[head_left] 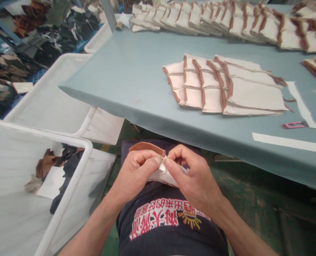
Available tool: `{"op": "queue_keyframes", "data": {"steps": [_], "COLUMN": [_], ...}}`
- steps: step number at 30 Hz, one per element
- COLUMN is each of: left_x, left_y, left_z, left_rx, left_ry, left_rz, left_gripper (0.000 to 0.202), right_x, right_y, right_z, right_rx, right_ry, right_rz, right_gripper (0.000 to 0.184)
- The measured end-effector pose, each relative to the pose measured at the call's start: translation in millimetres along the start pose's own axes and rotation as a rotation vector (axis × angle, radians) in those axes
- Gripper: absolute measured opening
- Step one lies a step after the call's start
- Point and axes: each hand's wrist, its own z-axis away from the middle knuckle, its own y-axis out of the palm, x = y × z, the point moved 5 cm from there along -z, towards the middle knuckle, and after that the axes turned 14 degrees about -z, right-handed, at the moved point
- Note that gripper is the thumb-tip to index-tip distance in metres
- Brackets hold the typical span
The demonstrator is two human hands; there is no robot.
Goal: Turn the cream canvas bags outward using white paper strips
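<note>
Both my hands meet over my lap, below the table edge. My left hand (pixel 140 171) is closed, thumb and forefinger pinching a white fabric piece with a brown edge (pixel 146 146). Right beside it, my right hand (pixel 191 174) pinches the same piece, its thumb close to the left one. A small bit of white material shows between the thumbs. The piece's white part lies partly hidden beneath my fingers. On the table ahead, a fanned stack of white fabric pieces with brown edges (pixel 254 90) looks like the same kind.
The blue-green table (pixel 136 71) has a rounded left corner. At its back stands a long row of white and brown pieces (pixel 206 17). Pink thread snips (pixel 294 124) and white strips (pixel 288 140) lie at right. White bins (pixel 87 153) stand left, one holding scraps (pixel 50 181).
</note>
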Motion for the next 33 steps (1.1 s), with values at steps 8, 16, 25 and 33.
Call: {"op": "queue_keyframes", "data": {"steps": [8, 16, 25, 33], "left_x": [-4.3, -2.2, -30.7, -47.3], "left_y": [-4.2, -3.6, 1.0, 5.1], "left_z": [0.2, 2.8, 14.7, 28.7], "left_rx": [-0.014, 0.013, -0.177, -0.363], "left_ry": [0.011, 0.022, 0.155, 0.352], "left_rz": [-0.016, -0.036, -0.420, -0.755], "left_gripper": [0.026, 0.028, 0.016, 0.014], "right_x": [-2.8, -6.3, 0.5, 4.4], "right_y": [3.5, 7.7, 9.8, -0.2], "right_z": [-1.0, 5.3, 10.4, 8.5], "right_rx": [0.033, -0.070, -0.075, -0.044], "right_ry": [0.070, 0.033, 0.004, -0.011], "right_rz": [-0.030, -0.028, -0.154, -0.062], "right_gripper": [0.013, 0.013, 0.011, 0.010]}}
